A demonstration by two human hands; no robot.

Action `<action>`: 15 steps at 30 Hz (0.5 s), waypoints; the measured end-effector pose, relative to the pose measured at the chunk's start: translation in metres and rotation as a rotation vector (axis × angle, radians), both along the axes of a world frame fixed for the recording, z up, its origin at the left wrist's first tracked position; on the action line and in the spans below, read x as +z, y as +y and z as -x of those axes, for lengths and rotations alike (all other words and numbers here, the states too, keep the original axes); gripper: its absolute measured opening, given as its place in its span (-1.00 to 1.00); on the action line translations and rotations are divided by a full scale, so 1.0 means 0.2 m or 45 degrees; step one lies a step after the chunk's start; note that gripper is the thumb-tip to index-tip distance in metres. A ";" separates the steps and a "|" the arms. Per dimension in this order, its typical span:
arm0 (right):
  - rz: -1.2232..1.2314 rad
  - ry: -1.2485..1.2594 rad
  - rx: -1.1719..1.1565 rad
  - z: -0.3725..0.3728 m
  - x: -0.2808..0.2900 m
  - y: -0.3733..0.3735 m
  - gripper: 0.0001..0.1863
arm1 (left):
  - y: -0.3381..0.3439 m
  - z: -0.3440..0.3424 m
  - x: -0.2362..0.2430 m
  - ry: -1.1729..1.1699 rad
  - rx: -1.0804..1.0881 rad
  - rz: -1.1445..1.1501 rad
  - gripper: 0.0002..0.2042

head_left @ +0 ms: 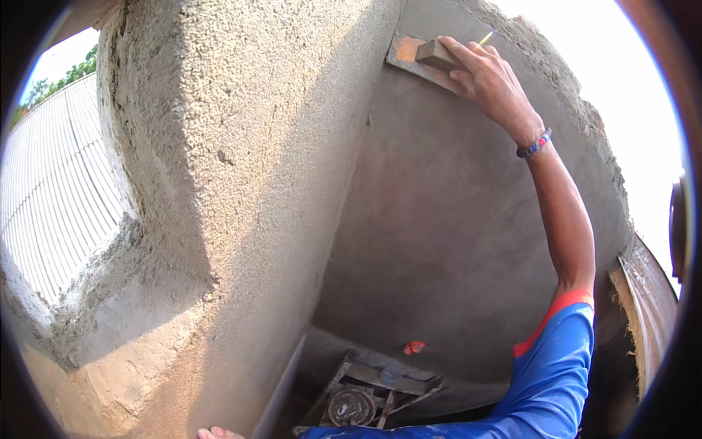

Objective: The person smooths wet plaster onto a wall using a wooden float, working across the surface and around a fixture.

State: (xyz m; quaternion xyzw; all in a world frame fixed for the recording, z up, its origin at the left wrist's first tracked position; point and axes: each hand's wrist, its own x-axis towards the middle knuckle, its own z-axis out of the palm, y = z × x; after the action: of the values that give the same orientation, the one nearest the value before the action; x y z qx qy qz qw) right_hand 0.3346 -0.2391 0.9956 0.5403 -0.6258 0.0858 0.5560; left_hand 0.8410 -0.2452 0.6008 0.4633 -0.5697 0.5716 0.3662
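Observation:
High on the grey plastered wall (424,219), my right hand (491,80) is closed around the block handle of a plastering float (408,50). The float's flat plate lies against the wall, its left end close to the inner corner. A thin yellow stick (486,38), like a pencil, pokes up by my fingers; I cannot tell whether they grip it. Only the fingertips of my left hand (219,433) show at the lower edge, laid against the rough wall (248,219). They look stretched out and hold nothing that I can see; the rest of that hand is out of frame.
Below stands a wooden frame (380,377) with a round container (351,407) on it. A small red patch (414,347) marks the lower wall. The wall's top right edge (578,88) is jagged. Corrugated roofing (58,183) lies beyond the opening at left; a sheet (651,300) stands at right.

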 end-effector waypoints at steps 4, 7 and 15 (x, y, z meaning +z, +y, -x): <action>-0.218 -0.049 -0.082 -0.08 -0.50 -0.03 -0.45 | 0.00 0.01 0.04 0.069 -0.120 0.036 -0.72; -0.507 -0.216 -0.070 -0.14 -0.57 0.04 -0.43 | -0.01 0.00 0.04 0.082 -0.153 0.034 -0.72; 0.302 0.191 -0.079 0.14 0.03 0.24 -0.44 | -0.02 0.07 0.08 0.135 -0.219 0.087 -0.74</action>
State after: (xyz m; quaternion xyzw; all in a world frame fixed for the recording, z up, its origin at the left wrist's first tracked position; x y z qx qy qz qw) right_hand 0.3064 -0.1904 1.0015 0.4560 -0.5844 0.1014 0.6635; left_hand 0.8264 -0.2482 0.6161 0.4293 -0.5674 0.5319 0.4593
